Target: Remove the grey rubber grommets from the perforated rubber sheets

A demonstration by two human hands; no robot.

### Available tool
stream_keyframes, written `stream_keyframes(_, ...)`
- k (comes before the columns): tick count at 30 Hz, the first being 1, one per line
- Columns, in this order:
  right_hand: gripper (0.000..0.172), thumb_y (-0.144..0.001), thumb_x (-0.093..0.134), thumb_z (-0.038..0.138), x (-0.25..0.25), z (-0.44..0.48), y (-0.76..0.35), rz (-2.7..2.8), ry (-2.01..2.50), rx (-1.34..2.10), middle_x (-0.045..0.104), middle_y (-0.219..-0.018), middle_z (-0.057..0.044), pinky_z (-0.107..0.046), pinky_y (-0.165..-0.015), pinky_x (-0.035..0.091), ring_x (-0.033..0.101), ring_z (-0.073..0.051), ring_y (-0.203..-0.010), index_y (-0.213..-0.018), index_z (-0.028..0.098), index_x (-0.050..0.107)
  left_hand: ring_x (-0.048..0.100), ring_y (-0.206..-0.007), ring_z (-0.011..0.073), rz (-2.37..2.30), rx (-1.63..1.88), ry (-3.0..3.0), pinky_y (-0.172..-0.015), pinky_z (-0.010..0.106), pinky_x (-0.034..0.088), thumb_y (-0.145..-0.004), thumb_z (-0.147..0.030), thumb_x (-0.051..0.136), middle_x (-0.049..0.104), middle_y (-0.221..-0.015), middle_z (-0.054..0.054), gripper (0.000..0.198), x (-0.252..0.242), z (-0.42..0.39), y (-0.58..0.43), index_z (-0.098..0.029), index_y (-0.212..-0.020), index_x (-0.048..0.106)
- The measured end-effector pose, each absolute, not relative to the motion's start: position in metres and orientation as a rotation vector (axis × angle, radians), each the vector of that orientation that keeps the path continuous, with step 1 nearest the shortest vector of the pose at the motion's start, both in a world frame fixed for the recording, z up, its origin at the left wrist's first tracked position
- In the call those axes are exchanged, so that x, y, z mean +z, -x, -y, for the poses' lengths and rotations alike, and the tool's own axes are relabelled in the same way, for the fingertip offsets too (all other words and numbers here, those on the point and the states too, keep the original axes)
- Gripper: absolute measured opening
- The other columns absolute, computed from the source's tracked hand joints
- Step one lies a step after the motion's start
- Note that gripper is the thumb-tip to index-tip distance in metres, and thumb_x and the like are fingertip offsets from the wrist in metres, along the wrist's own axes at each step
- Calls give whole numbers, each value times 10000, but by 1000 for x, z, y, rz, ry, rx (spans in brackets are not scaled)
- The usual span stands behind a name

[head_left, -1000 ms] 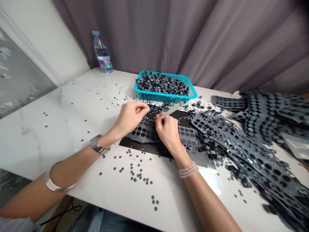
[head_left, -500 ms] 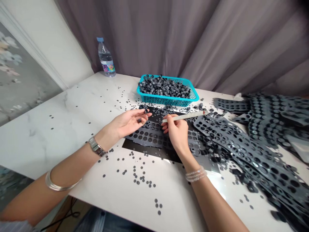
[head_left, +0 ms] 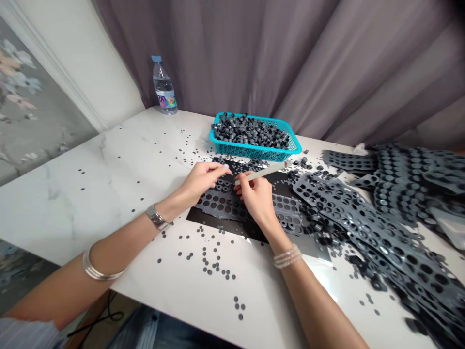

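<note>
White marbled table [head_left: 90, 208] under right fingers [head_left: 244, 182] clamped on a pale stick [head_left: 267, 171], left fingers [head_left: 219, 170] together.

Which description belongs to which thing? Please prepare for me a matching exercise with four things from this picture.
1. Bottle
2. Basket
3. Right hand
4. Curtain

A. Holding a pale stick
B. Greyish purple, hanging behind the table
C. Turquoise, heaped with small dark parts
D. Standing to the left of the basket

Pairs: 1-D, 2-C, 3-A, 4-B
</note>
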State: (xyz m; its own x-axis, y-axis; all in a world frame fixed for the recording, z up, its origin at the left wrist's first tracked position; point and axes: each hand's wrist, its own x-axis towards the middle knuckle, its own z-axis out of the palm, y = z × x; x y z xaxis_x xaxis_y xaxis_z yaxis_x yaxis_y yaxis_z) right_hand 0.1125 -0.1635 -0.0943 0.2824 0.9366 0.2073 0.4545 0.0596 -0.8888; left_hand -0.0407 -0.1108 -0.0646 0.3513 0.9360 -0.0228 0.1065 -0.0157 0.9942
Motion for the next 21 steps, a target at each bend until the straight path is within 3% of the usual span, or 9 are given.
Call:
stream_keyframes(3,289,-904,459,352,-95,162,-111,1381,1581,562,700,-664,-44,-274,-626,474,670,-194,-619,-780,192,665,554,-690,168,-1196,756,-2168,-718,323,433,-786,-250,645,653,-728,39,137,-66,111,39,-174,-847,740)
stream_keyframes(6,282,-908,459,335,-93,162,-111,1423,1614,531,706,-669,-51,-273,-634,466,680,-204,-629,-783,193,668,607,-812,224,-1219,651,-2445,-803,370,450,-788,-249,626,707,-875,84,180,-70,109,38,-159,-888,746)
stream_keyframes(12,258,-911,455,286,-89,163,-107,1489,1666,468,712,-678,-58,-260,-626,433,684,-209,-642,-797,190,665,618,-836,232,-1244,542,-2586,-777,356,470,-806,-212,573,687,-883,93,194,-84,107,33,-139,-918,714)
stream_keyframes(16,257,-908,440,251,-86,163,-103,1553,1724,359,712,-685,-63,-269,-608,395,662,-211,-616,-793,194,662,588,-796,214,-1203,556,-2659,-739,340,438,-848,-145,479,646,-835,99,208,-83,116,30,-129,-836,686)
stream_keyframes(21,253,-894,463,266,-89,161,-105,1438,1717,455,705,-657,-62,-266,-607,417,651,-199,-580,-758,188,661,439,-587,114,-1263,1061,-2059,-608,270,365,-831,-205,601,495,-624,-15,101,-58,120,42,-153,-807,684)
